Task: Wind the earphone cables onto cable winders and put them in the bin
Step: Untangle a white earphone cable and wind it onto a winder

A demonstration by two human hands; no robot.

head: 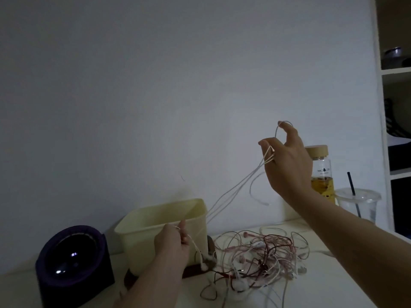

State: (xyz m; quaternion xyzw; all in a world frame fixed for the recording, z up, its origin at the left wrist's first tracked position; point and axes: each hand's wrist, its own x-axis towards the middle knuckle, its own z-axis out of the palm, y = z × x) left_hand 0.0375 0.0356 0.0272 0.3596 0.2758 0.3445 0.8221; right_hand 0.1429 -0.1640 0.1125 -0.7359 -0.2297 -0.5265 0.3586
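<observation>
Dim white wall behind, pale bench (322, 290) below. The right grip (287, 161) is raised, with the white earphone cable (233, 192) looped round its fingers; the left grip (172, 243) pinches the earbud end in front of the bin (138, 225). Risk — the taut strands may slip off the fingers, or the dangling end may snag the cable tangle (260, 258) beside the bin.

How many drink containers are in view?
2: a glass bottle with a wooden lid, partly behind the raised right hand; a clear plastic cup with a black straw right of it. Dark shelves may hide more.
</observation>
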